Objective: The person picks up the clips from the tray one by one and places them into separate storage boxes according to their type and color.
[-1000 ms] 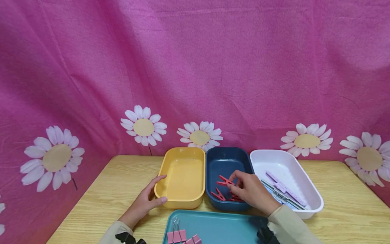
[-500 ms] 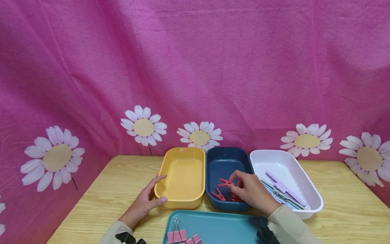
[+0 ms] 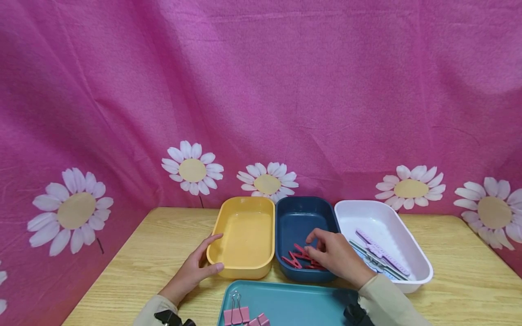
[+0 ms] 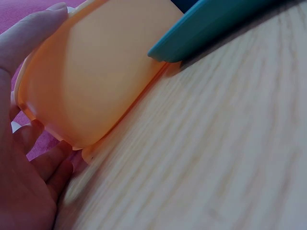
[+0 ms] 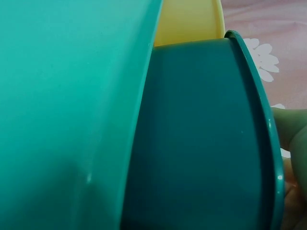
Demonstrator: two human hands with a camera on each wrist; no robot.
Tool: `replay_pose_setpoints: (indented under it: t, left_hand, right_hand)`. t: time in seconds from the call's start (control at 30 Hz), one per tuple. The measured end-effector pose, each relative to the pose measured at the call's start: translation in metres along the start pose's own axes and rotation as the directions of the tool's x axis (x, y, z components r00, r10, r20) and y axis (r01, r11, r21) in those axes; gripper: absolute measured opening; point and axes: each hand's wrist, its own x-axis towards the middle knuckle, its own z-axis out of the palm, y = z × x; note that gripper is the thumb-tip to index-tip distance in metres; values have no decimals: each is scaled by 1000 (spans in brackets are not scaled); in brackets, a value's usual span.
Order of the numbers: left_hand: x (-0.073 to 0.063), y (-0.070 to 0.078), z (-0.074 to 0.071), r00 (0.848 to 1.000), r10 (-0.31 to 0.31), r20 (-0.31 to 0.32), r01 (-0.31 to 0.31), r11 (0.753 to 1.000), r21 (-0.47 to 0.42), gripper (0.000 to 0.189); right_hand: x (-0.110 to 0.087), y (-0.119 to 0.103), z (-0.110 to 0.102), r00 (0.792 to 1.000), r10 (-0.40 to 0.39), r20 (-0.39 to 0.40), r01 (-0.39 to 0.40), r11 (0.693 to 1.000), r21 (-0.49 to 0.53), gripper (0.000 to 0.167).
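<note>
The right hand (image 3: 336, 253) hangs over the blue bin (image 3: 303, 224), thumb and forefinger tips slightly parted; whether its hidden fingers touch a clip, I cannot tell. Red clips (image 3: 292, 261) lie at that bin's near end, leaving room toward the far wall. The left hand (image 3: 190, 274) spreads against the yellow bin's (image 3: 246, 237) left edge. Tabletop (image 3: 452, 258) widens out both sides.
</note>
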Motion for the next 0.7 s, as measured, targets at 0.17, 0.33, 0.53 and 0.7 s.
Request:
replay_pose_setpoints:
  t: [0.17, 0.33, 0.53, 0.7]
  left_hand:
    - [1, 0, 0, 1000, -8, -5, 8, 1000, 7, 68]
    - [1, 0, 0, 1000, -2, 1, 2, 1000, 4, 68]
    - [1, 0, 0, 1000, 0, 0, 0, 1000, 2, 68]
    - [0, 2, 1, 1000, -4, -4, 4, 1000, -5, 69]
  right_hand:
    - [0, 0, 0, 1000, 0, -2, 0, 1000, 2, 15]
    - [0, 0, 0, 1000, 4, 0, -4, 1000, 3, 15]
    - [0, 0, 0, 1000, 1, -3, -1, 1000, 3, 14]
    - [0, 0, 0, 1000, -5, -3, 5, 1000, 1, 13]
